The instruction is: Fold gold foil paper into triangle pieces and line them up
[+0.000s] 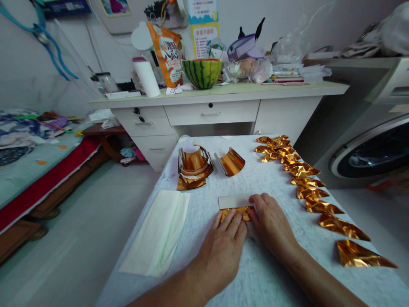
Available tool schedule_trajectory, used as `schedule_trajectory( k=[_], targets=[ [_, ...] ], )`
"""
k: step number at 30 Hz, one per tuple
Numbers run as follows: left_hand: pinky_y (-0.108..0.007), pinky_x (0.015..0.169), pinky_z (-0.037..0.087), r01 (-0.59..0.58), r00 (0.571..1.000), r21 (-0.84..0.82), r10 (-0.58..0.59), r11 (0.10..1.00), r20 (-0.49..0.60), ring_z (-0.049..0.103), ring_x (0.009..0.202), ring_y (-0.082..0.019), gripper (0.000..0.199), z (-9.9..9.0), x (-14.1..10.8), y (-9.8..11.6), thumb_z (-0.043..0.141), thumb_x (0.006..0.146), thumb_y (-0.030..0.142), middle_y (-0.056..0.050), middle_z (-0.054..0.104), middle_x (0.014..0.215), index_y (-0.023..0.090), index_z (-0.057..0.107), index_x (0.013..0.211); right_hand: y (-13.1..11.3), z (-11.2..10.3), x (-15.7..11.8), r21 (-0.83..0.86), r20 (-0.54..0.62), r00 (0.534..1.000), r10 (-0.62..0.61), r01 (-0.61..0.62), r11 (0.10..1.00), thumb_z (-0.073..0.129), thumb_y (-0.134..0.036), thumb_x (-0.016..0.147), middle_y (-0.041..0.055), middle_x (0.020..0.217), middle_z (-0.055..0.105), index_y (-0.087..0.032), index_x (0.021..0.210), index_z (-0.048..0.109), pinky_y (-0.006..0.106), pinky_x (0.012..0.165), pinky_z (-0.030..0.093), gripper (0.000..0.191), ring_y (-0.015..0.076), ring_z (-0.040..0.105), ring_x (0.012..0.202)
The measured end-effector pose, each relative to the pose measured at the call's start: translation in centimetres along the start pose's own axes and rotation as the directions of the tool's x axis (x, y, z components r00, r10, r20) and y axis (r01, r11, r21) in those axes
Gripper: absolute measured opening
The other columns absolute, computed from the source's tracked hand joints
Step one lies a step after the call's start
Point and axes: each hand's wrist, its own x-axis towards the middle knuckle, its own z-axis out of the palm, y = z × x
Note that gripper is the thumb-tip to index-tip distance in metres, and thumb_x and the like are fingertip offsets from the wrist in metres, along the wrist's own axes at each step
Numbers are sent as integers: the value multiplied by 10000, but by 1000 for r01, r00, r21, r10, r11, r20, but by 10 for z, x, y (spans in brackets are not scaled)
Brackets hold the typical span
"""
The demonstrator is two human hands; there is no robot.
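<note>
A sheet of gold foil paper (232, 201) lies on the table in front of me, partly folded, with a white strip along its far side and gold nearer me. My left hand (225, 243) rests flat on the gold part, fingers stretched out. At the sheet's right end, my right hand (271, 221) grips the edge between thumb and fingers. Beyond them stand a stack of curled gold foil sheets (193, 164) and one loose curled sheet (232, 162). Folded gold foil pieces (322, 206), several of them, run in a row down the right side.
A pale folded paper stack (156, 234) lies on the cloth-covered table (204, 238) at left. Behind the table, a white desk (211, 113) carries a cut watermelon (202, 73), an orange pouch (168, 55) and plastic bags. A washing machine (367, 128) stands right, a bed (47, 170) left.
</note>
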Motion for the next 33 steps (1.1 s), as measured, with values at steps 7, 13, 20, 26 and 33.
schedule_trajectory(
  k=[7, 13, 20, 26, 33],
  targets=[
    [-445, 1140, 300, 7, 1000, -4, -7, 1000, 3, 380, 1366, -244, 410, -1, 1, -1, 406, 950, 209, -83, 469, 1447, 157, 468, 1352, -1, 7, 2, 142, 79, 974, -214, 201, 969, 415, -65, 891, 49, 822, 588, -174, 786, 615, 269, 732, 399, 250, 174, 512, 772],
    [-436, 1071, 400, 44, 999, 51, -44, 998, -6, 452, 1319, -245, 405, 1, -1, 2, 415, 937, 204, -104, 523, 1400, 149, 513, 1327, -4, 11, 4, 132, 81, 985, -154, 143, 981, 406, -63, 877, 60, 834, 591, -161, 807, 626, 270, 764, 409, 251, 170, 520, 790],
    [-446, 1010, 462, 146, 989, 251, -150, 957, -1, 540, 1235, -302, 415, -2, -7, 11, 538, 840, 168, -204, 571, 1317, 64, 600, 1236, -14, 5, 2, 56, 85, 990, -115, 110, 992, 473, -135, 882, 58, 867, 590, -178, 822, 605, 297, 736, 388, 150, 184, 517, 790],
    [-456, 926, 510, 168, 983, 349, -184, 922, 14, 639, 1086, -323, 381, -10, -6, 12, 606, 793, 187, -237, 643, 1196, 49, 657, 1144, -19, 5, -2, -56, 58, 994, -97, 101, 993, 579, -301, 860, 61, 893, 577, -192, 852, 578, 326, 724, 373, 109, 213, 514, 809],
    [-448, 920, 510, 150, 986, 360, -164, 921, 10, 647, 1068, -321, 366, -12, -5, 11, 611, 787, 195, -232, 661, 1166, 55, 675, 1119, -25, 7, -2, -135, 52, 995, -88, 94, 986, 576, -380, 857, 72, 897, 565, -193, 880, 576, 350, 720, 353, 188, 239, 509, 831]
  ],
)
